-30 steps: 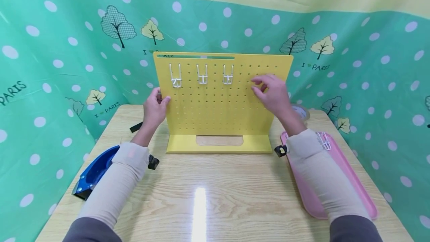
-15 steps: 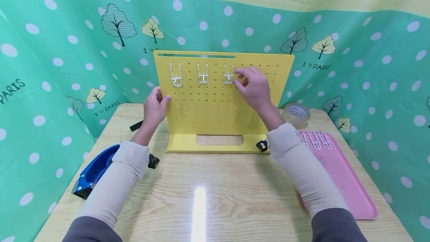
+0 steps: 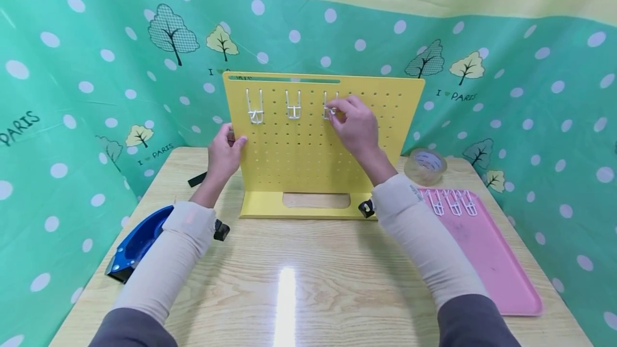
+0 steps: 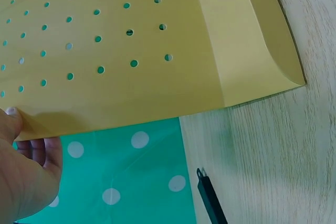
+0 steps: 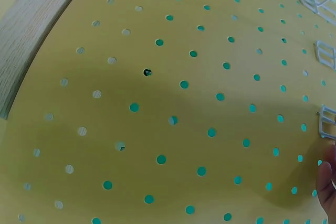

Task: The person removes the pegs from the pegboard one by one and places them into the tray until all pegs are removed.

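Note:
A yellow pegboard (image 3: 308,154) stands upright on the table, with three white wire hooks hung along its upper part. My left hand (image 3: 225,155) grips the board's left edge, thumb in front and fingers behind, as the left wrist view also shows. The fingers of my right hand (image 3: 356,125) pinch the rightmost wire hook (image 3: 325,112), partly covering it. The left hook (image 3: 255,117) and middle hook (image 3: 293,111) hang free of both hands. In the right wrist view, only the fingertips (image 5: 324,182) show at the right edge, just below that rightmost hook.
A pink tray (image 3: 496,272) at the right bears several white wire hooks (image 3: 454,203) at its far end. Behind it lies a roll of clear tape (image 3: 426,166). On the left are a blue container-like object (image 3: 137,240) and a thin black tool (image 4: 211,200).
My right hand has moved left across the board to the rightmost hook and now pinches it. The tray's hooks and tape roll have come into fuller view. My left hand keeps its grip.

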`<state>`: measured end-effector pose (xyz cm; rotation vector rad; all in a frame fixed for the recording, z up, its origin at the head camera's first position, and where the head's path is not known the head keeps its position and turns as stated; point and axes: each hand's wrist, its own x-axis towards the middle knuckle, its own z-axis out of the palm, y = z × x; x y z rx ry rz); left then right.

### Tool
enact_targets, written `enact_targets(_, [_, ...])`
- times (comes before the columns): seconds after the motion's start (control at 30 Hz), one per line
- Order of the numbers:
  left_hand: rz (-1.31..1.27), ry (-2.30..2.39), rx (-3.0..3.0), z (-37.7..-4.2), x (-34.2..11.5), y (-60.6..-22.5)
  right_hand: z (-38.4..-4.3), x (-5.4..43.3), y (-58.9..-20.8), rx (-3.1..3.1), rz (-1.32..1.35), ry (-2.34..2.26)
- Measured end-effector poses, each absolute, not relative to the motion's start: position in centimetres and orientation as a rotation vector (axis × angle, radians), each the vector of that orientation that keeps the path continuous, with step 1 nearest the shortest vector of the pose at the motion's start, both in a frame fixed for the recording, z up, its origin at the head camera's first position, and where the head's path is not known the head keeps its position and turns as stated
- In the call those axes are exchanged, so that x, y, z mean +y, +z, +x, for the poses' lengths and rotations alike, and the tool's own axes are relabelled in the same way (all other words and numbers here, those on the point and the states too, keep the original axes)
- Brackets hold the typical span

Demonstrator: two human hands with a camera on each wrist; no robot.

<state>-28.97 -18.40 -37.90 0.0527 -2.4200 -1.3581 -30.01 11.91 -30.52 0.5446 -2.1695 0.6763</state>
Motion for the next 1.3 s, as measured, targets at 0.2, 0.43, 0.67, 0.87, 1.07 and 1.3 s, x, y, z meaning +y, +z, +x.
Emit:
enact_targets(0.2, [0.035, -1.350, -2.411, -29.1, -18.4, -38.0, -30.2, 11.8, -30.5, -2.174, 0.489, 0.704])
enact_targets(0.43, [0.036, -1.349, -2.404, -29.0, -18.4, -38.0, -30.3, 11.8, -30.4, -2.187, 0.478, 0.693])
enact_targets(0.67, [0.036, -1.336, -2.413, -28.9, -18.4, -38.0, -30.1, 11.8, -30.2, -2.166, 0.495, 0.671])
enact_targets(0.87, [0.033, -1.342, -2.409, -28.9, -18.5, -38.0, -29.6, 12.0, -29.7, -2.146, 0.523, 0.675])
enact_targets(1.07, [0.033, -1.344, -2.410, -28.9, -18.5, -38.0, -29.2, 12.4, -29.4, -2.138, 0.545, 0.658])
enact_targets(1.3, [0.029, -1.343, -2.405, -29.0, -18.6, -38.1, -28.4, 13.4, -29.1, -2.142, 0.584, 0.637])
